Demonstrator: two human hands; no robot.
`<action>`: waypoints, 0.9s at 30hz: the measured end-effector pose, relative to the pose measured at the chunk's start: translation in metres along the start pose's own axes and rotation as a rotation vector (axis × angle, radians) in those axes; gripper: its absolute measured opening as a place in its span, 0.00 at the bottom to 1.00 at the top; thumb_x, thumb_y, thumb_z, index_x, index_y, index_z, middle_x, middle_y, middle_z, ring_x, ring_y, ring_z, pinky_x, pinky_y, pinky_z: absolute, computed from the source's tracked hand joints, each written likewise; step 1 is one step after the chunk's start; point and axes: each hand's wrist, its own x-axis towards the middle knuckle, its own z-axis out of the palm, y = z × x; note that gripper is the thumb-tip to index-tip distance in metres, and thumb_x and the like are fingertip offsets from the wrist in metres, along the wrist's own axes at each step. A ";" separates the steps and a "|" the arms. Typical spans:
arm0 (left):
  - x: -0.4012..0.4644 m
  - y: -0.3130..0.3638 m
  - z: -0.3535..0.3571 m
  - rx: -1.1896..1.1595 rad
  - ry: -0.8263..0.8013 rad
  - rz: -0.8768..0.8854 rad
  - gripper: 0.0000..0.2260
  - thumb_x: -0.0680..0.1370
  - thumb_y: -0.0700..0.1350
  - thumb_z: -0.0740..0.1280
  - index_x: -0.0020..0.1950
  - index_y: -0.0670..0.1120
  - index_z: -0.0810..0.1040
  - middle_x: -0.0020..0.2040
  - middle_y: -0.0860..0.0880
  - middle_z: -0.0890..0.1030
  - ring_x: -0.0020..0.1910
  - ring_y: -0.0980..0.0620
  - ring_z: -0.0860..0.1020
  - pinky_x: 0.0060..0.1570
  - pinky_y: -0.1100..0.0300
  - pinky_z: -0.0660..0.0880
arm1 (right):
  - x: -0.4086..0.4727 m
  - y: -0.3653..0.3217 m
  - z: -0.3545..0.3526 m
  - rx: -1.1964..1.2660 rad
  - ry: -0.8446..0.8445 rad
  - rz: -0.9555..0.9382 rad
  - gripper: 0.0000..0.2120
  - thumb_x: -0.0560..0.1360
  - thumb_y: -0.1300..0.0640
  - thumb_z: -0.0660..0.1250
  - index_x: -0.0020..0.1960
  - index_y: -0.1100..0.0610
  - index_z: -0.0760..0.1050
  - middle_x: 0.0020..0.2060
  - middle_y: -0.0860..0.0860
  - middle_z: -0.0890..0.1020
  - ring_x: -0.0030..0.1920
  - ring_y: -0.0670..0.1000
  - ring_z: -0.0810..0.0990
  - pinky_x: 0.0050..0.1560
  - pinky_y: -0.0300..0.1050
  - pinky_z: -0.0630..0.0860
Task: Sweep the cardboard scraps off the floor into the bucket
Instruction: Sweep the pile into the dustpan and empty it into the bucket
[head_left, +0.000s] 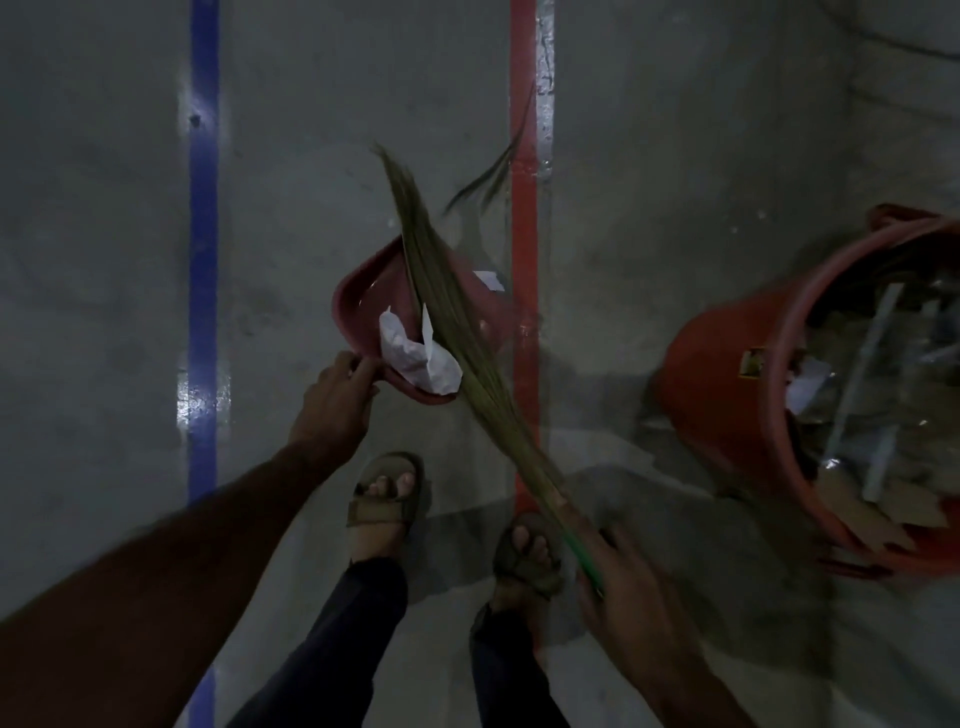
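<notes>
A dark red dustpan (358, 301) lies on the grey floor ahead of my feet, and my left hand (335, 397) grips its near edge. Crumpled white scraps (415, 353) sit inside the pan. My right hand (623, 582) grips the green handle of a grass broom (457, 322), whose bristles lie across the pan and over the scraps. A red bucket (727, 379) stands tilted at the right, holding cardboard pieces and other rubbish.
A blue line (202, 260) and a red line (524, 234) run along the concrete floor. My sandalled feet (384, 499) stand just behind the dustpan. A wall rises at the upper right behind the bucket.
</notes>
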 end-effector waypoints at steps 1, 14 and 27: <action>-0.007 0.008 -0.008 -0.012 0.006 -0.006 0.11 0.80 0.41 0.65 0.62 0.45 0.75 0.56 0.40 0.73 0.49 0.38 0.76 0.45 0.47 0.73 | -0.011 -0.004 -0.008 0.013 0.019 -0.003 0.38 0.68 0.55 0.73 0.74 0.41 0.63 0.45 0.50 0.75 0.38 0.52 0.79 0.34 0.47 0.78; -0.088 0.182 -0.184 0.054 0.032 0.155 0.14 0.78 0.38 0.69 0.62 0.48 0.75 0.57 0.43 0.75 0.49 0.41 0.77 0.43 0.49 0.75 | -0.209 -0.054 -0.140 0.067 0.253 0.165 0.37 0.62 0.55 0.79 0.67 0.45 0.68 0.47 0.54 0.81 0.32 0.49 0.78 0.25 0.38 0.68; -0.107 0.440 -0.171 0.436 0.022 0.576 0.22 0.69 0.36 0.73 0.63 0.43 0.79 0.45 0.39 0.79 0.29 0.39 0.77 0.28 0.54 0.66 | -0.323 0.005 -0.179 0.228 0.506 0.603 0.44 0.63 0.58 0.78 0.74 0.37 0.66 0.44 0.50 0.76 0.25 0.49 0.71 0.21 0.43 0.67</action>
